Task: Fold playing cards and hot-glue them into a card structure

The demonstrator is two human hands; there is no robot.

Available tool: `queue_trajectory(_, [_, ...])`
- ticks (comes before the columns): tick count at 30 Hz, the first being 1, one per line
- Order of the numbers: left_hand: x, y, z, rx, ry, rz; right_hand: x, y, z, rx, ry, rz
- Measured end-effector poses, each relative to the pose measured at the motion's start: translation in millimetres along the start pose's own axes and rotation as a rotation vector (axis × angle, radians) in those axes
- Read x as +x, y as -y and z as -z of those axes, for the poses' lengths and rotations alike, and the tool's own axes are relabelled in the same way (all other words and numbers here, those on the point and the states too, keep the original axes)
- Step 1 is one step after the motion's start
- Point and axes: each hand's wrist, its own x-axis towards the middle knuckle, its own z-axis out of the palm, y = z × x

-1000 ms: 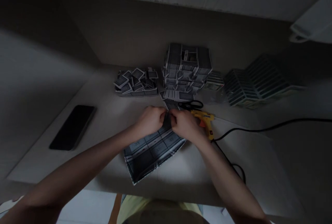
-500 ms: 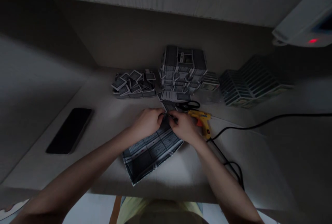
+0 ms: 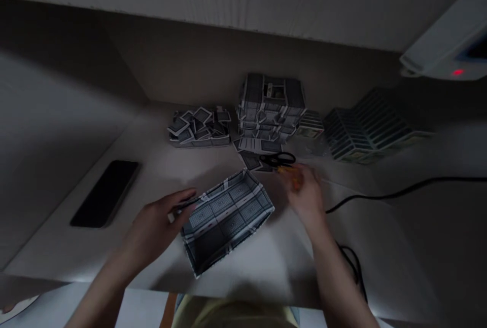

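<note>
An open-topped box made of patterned playing cards [image 3: 228,216] lies at an angle in front of me, its inside facing up. My left hand [image 3: 162,221] pinches the upper left wall of this box, thumb inside and fingers outside. My right hand [image 3: 306,193] is closed around a yellow glue gun [image 3: 285,170], most of it hidden by the fingers. Just beyond the gun lie black-handled scissors [image 3: 279,158], on top of loose cards [image 3: 249,158].
At the back stands a stacked card structure [image 3: 272,107], with a card tray [image 3: 200,141] full of loose cards to its left. Tiered card stacks [image 3: 369,128] sit at right. A phone [image 3: 105,193] lies left. A black cable [image 3: 403,183] crosses the right side.
Both hands have parted from the box's far corner. My left hand has moved down to its left wall, and my right hand has gone right and taken hold of the glue gun.
</note>
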Motion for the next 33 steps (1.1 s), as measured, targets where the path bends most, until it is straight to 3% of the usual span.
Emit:
queue_trajectory(2, [-4, 4, -5.7, -0.017, -0.062, 0.032, -4, -16, -3, -0.193, -0.082, -0.047])
queue_trajectory(5, [0, 6, -11.5, -0.038, -0.128, 0.017, -11, -32, -10, -0.324, -0.079, -0.151])
queue_trajectory(9, [26, 7, -16.5, -0.098, -0.165, -0.025, -15, -41, -17, -0.279, -0.029, -0.194])
queue_trajectory(14, [64, 0, -29.4, -0.383, -0.227, -0.053, -14, -47, -18, -0.226, 0.034, -0.254])
queue_trajectory(16, [71, -5, -34.1, -0.398, -0.253, -0.033, -15, -47, -17, -0.196, 0.031, -0.273])
queue_trajectory(21, [69, -8, -38.2, -0.294, -0.357, -0.001, -16, -46, -13, -0.061, -0.076, -0.286])
queue_trajectory(27, [68, -4, -32.7, -0.246, -0.366, -0.126, -9, -42, -12, 0.254, -0.257, -0.218])
queue_trajectory(33, [84, -15, -30.6, -0.274, -0.28, -0.228, -4, -24, -4, 0.532, -0.228, -0.139])
